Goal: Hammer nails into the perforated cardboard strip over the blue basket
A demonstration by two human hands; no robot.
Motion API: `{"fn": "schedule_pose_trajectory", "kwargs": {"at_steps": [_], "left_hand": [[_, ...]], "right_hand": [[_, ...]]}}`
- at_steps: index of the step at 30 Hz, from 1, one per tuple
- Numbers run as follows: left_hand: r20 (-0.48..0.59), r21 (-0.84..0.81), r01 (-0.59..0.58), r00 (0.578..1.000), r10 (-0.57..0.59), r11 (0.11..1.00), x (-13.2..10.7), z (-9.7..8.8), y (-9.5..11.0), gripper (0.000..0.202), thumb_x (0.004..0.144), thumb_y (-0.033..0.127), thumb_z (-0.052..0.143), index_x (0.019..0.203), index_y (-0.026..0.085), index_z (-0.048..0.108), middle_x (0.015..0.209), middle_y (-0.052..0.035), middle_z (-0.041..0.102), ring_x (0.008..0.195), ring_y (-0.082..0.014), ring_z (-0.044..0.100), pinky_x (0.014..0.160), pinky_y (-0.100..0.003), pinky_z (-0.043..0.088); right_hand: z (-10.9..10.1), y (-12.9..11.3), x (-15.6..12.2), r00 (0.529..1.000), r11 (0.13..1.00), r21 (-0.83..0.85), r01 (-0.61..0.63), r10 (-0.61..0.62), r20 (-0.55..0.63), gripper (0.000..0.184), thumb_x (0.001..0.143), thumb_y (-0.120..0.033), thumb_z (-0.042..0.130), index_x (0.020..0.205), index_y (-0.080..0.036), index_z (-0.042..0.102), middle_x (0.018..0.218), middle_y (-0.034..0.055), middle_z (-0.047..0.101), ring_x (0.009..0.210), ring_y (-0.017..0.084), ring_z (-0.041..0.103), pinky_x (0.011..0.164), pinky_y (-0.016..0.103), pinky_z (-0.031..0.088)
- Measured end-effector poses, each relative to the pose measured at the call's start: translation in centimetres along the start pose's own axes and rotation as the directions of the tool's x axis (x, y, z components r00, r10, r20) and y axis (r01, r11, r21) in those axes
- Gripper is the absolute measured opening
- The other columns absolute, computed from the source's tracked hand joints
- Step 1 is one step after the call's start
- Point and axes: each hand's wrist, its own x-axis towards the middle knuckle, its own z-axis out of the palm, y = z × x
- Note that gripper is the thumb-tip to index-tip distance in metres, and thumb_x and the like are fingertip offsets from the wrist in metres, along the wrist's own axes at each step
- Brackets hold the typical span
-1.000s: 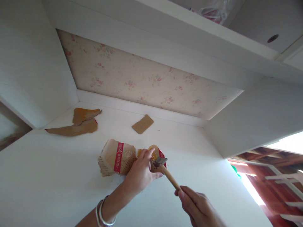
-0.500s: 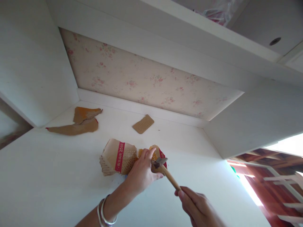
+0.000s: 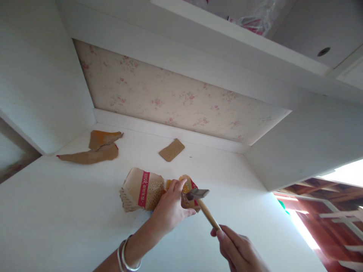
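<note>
A piece of perforated cardboard [image 3: 155, 190] with a red printed band lies on the white surface, its left end frayed into strips. My left hand [image 3: 169, 209] presses on it from above, thumb and index finger stretched apart; the other fingertips are partly hidden. In my right hand [image 3: 236, 245] is a hammer, gripped by its wooden handle [image 3: 209, 214]. The metal hammer head [image 3: 197, 194] is over the cardboard's right part, close to the gap between my left thumb and index finger. Whether it touches the cardboard I cannot tell.
Farther back lie a small perforated cardboard piece [image 3: 171, 150] and, to the left, torn cardboard scraps [image 3: 93, 154]. White panels flank the surface [image 3: 70, 211], and a white shelf [image 3: 241, 41] overhangs it. Floral wallpaper [image 3: 170, 90] covers the back. A clear plastic bag [image 3: 259, 20] sits above.
The hammer head has shifted a little to the right relative to my left hand and looks turned. My left hand stays on the cardboard; the view has shifted slightly.
</note>
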Motion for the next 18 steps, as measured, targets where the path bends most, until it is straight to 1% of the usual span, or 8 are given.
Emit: {"fn": "schedule_pose_trajectory", "kwargs": {"at_steps": [3, 6, 9, 11, 13, 15, 17, 18], "left_hand": [[-0.002, 0.0, 0.001, 1.0, -0.001, 1.0, 0.0, -0.1, 0.3, 0.09, 0.064, 0.03, 0.085, 0.142, 0.026, 0.041, 0.129, -0.0096, 0.051, 0.103, -0.0252, 0.059, 0.088, -0.036, 0.048], [-0.001, 0.016, 0.002, 1.0, -0.002, 1.0, 0.0, -0.2, 0.5, 0.088, 0.064, 0.03, 0.084, 0.141, 0.024, 0.041, 0.127, -0.0101, 0.052, 0.103, -0.0261, 0.059, 0.087, -0.037, 0.049], [-0.01, 0.048, -0.013, 1.0, 0.014, 0.999, -0.1, -0.1, 0.4, 0.087, 0.065, 0.028, 0.083, 0.141, 0.025, 0.041, 0.124, -0.0097, 0.054, 0.1, -0.0257, 0.06, 0.083, -0.036, 0.05], [-0.014, 0.082, -0.039, 0.999, 0.04, 0.996, -0.1, 0.0, 0.3, 0.085, 0.066, 0.027, 0.082, 0.141, 0.025, 0.041, 0.123, -0.0095, 0.054, 0.098, -0.0249, 0.061, 0.08, -0.036, 0.051], [-0.01, 0.124, -0.081, 0.997, 0.083, 0.989, -0.2, -0.1, 0.3, 0.081, 0.069, 0.028, 0.08, 0.14, 0.025, 0.042, 0.124, -0.0096, 0.055, 0.094, -0.0241, 0.062, 0.078, -0.035, 0.052], [-0.008, 0.171, -0.146, 0.989, 0.149, 0.974, -0.4, -0.3, 0.7, 0.073, 0.073, 0.032, 0.078, 0.138, 0.026, 0.045, 0.125, -0.0096, 0.056, 0.091, -0.0233, 0.063, 0.077, -0.035, 0.053], [-0.023, 0.235, -0.228, 0.97, 0.24, 0.945, -1.0, -0.7, 1.3, 0.056, 0.079, 0.035, 0.074, 0.13, 0.026, 0.053, 0.119, -0.0082, 0.06, 0.091, -0.0233, 0.064, 0.08, -0.035, 0.052], [-0.034, 0.267, -0.269, 0.957, 0.288, 0.925, -1.4, -0.9, 1.7, 0.044, 0.083, 0.036, 0.07, 0.124, 0.026, 0.058, 0.114, -0.0072, 0.063, 0.091, -0.0233, 0.064, 0.082, -0.035, 0.052]], "right_hand": [[0.0, 0.3, 0.0, 0.999, 0.999, -0.009, -0.043, 0.044, 0.024, 0.063, 0.08, -0.084, 0.036, 0.074, -0.023, 0.052, 0.056, -0.0079, 0.03, 0.045, 0.009, 0.021, 0.04, 0.026, 0.015], [-0.3, 0.1, -0.5, 0.998, 0.995, 0.08, -0.06, 0.059, 0.007, 0.067, 0.077, -0.086, 0.037, 0.081, -0.022, 0.056, 0.056, -0.0078, 0.03, 0.046, 0.01, 0.023, 0.042, 0.026, 0.016], [-1.1, -0.3, -1.0, 0.995, 0.979, 0.204, -0.027, 0.045, -0.084, 0.066, 0.079, -0.083, 0.041, 0.095, -0.022, 0.06, 0.056, -0.0068, 0.035, 0.049, 0.011, 0.029, 0.044, 0.025, 0.021], [-1.8, -0.1, -0.6, 0.984, 0.977, 0.213, 0.015, 0.023, -0.177, 0.06, 0.082, -0.077, 0.044, 0.099, -0.023, 0.06, 0.058, -0.0055, 0.04, 0.051, 0.013, 0.036, 0.046, 0.025, 0.028], [-2.4, 0.8, 0.5, 0.967, 0.992, 0.119, 0.047, -0.016, -0.255, 0.052, 0.087, -0.071, 0.043, 0.099, -0.024, 0.059, 0.063, -0.0037, 0.046, 0.054, 0.015, 0.042, 0.05, 0.026, 0.035], [-2.9, 2.3, 2.2, 0.954, 0.992, -0.103, 0.072, -0.099, -0.283, 0.045, 0.092, -0.065, 0.04, 0.098, -0.024, 0.058, 0.065, -0.002, 0.052, 0.06, 0.017, 0.049, 0.056, 0.028, 0.041], [-3.1, 4.1, 4.2, 0.92, 0.937, -0.346, 0.057, -0.183, -0.345, 0.043, 0.096, -0.061, 0.032, 0.095, -0.025, 0.057, 0.069, 0.0003, 0.059, 0.065, 0.019, 0.056, 0.062, 0.03, 0.043], [-3.1, 5.1, 5.1, 0.919, 0.892, -0.451, 0.021, -0.195, -0.342, 0.043, 0.098, -0.058, 0.027, 0.094, -0.026, 0.055, 0.072, 0.0009, 0.062, 0.066, 0.02, 0.058, 0.063, 0.03, 0.043]]}}
